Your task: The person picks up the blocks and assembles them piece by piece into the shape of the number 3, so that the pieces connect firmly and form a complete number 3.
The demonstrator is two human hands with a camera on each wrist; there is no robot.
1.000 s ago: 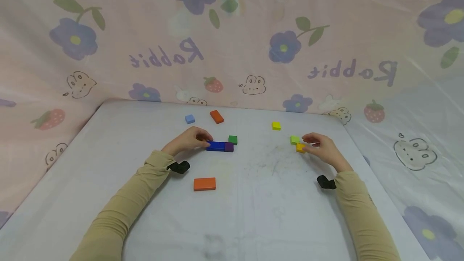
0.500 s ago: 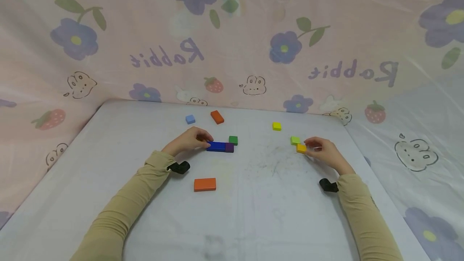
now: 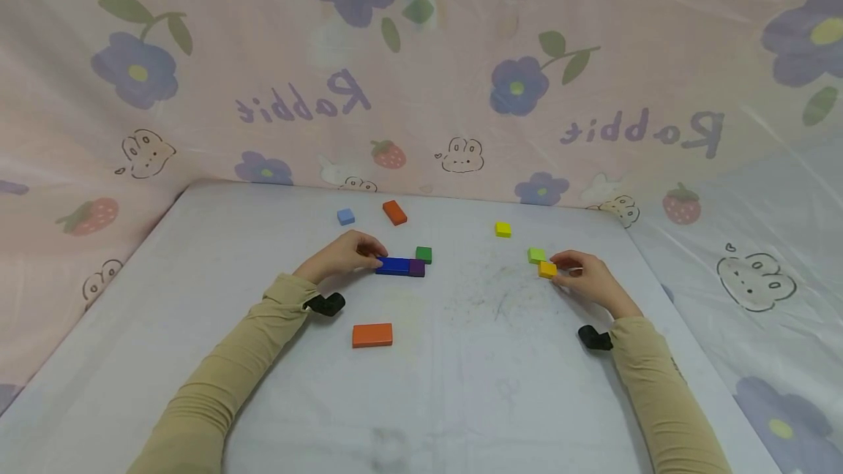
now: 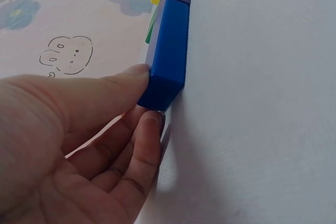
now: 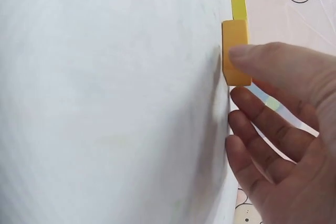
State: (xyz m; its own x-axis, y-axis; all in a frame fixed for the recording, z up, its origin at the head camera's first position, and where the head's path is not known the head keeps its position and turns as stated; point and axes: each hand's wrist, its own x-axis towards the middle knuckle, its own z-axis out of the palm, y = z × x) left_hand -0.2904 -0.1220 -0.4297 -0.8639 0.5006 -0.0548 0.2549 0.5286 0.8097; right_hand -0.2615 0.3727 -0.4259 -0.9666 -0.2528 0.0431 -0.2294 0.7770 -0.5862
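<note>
My left hand [image 3: 344, 252] pinches the left end of a long blue block [image 3: 393, 266]; in the left wrist view the thumb [image 4: 123, 85] lies against it. A small purple block [image 3: 417, 268] sits end to end with the blue one, and a green block [image 3: 424, 254] stands just behind. On the right side, my right hand [image 3: 588, 278] holds an orange-yellow block [image 3: 547, 270] by its right edge, thumb on its near face in the right wrist view. Touching or nearly touching that block at the back is a lime-green block [image 3: 536, 255]. Both index fingertips are partly hidden.
An orange block [image 3: 372, 336] lies nearer the front of the white table [image 3: 487, 401]. Farther back are a light blue block [image 3: 345, 216], a red-orange block [image 3: 395, 213] and a yellow block [image 3: 503, 230]. A patterned curtain [image 3: 421, 108] closes off the back and sides.
The right hand has shifted very slightly down and right around the orange-yellow block. The left hand and the blocks look still.
</note>
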